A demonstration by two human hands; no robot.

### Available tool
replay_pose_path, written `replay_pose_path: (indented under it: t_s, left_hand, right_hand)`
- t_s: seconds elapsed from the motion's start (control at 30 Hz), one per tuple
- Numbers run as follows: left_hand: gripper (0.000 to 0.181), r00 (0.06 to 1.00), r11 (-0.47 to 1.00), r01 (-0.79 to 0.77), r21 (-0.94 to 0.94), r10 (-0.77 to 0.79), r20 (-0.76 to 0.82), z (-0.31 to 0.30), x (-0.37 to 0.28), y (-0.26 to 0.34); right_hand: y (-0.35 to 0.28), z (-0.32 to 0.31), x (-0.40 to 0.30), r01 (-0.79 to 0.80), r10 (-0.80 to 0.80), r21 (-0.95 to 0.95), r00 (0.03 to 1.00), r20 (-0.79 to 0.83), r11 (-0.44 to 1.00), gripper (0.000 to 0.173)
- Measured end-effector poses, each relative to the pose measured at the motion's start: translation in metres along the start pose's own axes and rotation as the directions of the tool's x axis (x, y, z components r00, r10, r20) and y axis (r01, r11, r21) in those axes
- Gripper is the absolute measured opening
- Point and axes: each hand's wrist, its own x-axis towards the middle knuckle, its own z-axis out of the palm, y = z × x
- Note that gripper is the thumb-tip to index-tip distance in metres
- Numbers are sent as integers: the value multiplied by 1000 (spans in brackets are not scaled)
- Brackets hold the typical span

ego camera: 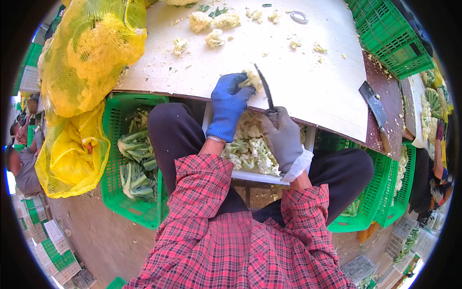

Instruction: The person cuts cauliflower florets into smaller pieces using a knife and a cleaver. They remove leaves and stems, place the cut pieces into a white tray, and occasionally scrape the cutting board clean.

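Note:
My left hand, in a blue knitted glove, holds a cauliflower floret over the front edge of the white tabletop. Just right of it, my right hand, in a grey glove, grips a small knife with its dark blade pointing up and away. The blade is beside the floret; whether they touch I cannot tell. Below both hands, between my knees, a white crate holds many cut florets. More florets and crumbs lie scattered on the tabletop.
Yellow mesh bags of cauliflower lie at the left. Green crates hold leaves and stalks beside my legs. A cleaver lies at the right, near an upper green crate. People work at the far left and far right.

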Motion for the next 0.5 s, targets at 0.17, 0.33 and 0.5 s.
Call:
replay_pose_path:
  t_s: [0.17, 0.33, 0.5]
  left_hand:
    - [29, 1000, 999, 22, -28, -22, -9, 0, -7, -1]
    - [31, 999, 999, -37, 39, 37, 0, -1, -2, -7]
    - [32, 1000, 999, -18, -48, 19, 15, -2, 0, -1]
  right_hand:
    - [0, 5, 13, -27, 49, -167, 990, 129, 986, 29]
    - [4, 12, 21, -98, 128, -195, 981, 148, 976, 33]
    - [17, -21, 24, -205, 208, -37, 974, 92, 978, 32]
